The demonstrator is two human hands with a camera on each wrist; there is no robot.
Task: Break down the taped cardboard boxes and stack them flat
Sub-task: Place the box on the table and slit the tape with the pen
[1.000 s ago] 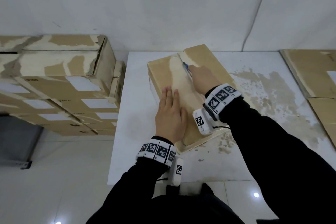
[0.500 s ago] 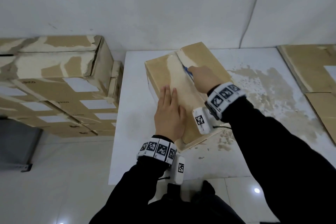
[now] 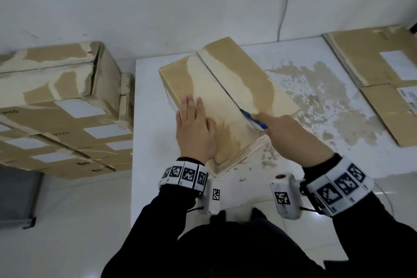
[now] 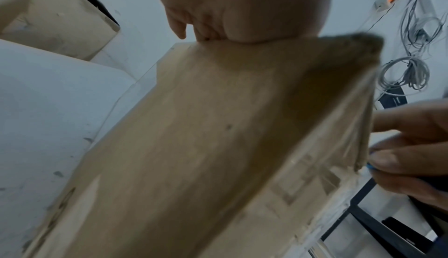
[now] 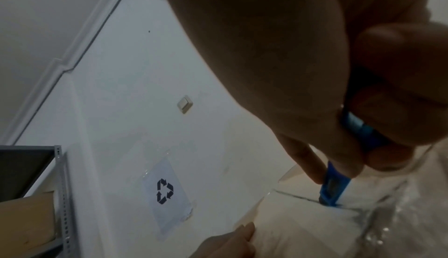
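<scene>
A taped cardboard box (image 3: 225, 88) lies on the white table (image 3: 153, 119), its top seam running from far to near. My left hand (image 3: 194, 126) presses flat on the box's left top flap with straight fingers. My right hand (image 3: 286, 133) grips a blue box cutter (image 3: 253, 121), whose tip sits in the seam near the box's near end. The cutter (image 5: 332, 187) shows in the right wrist view with its blade in the slit. The box's near wall (image 4: 206, 147) fills the left wrist view, with my palm (image 4: 242, 9) on its top edge.
Several taped boxes (image 3: 58, 106) are stacked left of the table. Flattened cardboard (image 3: 388, 79) lies at the table's right. Torn paper residue (image 3: 327, 101) covers the table right of the box. A recycling sign (image 5: 166, 191) is on the wall.
My right hand has drawn the cutter along the seam from the far end toward me, near the box's front edge. The left hand stays pressed on the flap.
</scene>
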